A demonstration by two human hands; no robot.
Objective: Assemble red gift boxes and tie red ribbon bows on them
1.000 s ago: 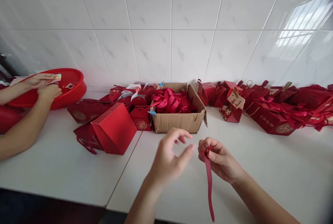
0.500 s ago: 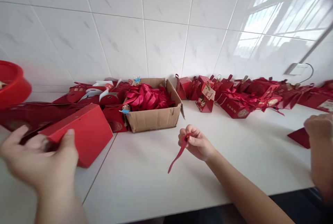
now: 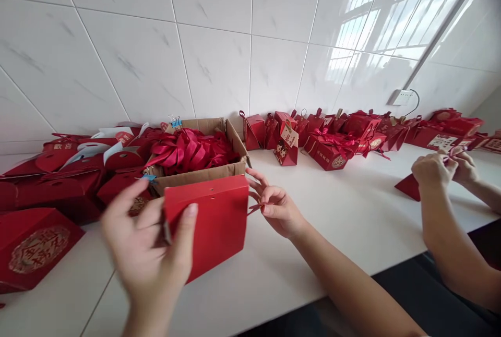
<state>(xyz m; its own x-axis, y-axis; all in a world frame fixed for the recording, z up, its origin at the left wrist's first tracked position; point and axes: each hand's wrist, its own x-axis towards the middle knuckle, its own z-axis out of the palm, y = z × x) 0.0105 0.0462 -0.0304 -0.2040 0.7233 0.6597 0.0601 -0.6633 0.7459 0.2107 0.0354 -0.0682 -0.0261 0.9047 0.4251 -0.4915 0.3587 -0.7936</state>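
My left hand point(image 3: 156, 238) holds a red paper box point(image 3: 219, 222) by its left side, thumb on the face towards me. Two small holes show near the box's top edge. Just right of the box, my right hand point(image 3: 276, 209) pinches a dark red ribbon point(image 3: 255, 206) between thumb and index finger, the other fingers spread. Part of the ribbon is hidden by the box and fingers. Behind the held box stands a cardboard box point(image 3: 235, 144) full of red ribbons point(image 3: 191, 150).
Red boxes point(image 3: 39, 248) crowd the left side. Finished-looking red boxes with loops point(image 3: 326, 152) line the wall, a small tagged one point(image 3: 286, 149) in front. At the right, another person's hands point(image 3: 434, 170) work over a red box point(image 3: 409, 187) on the white table point(image 3: 352, 212).
The view has turned rightward. My left hand has brought the red box to the middle, close beside my right hand and its ribbon. The red round container at the left is out of view.
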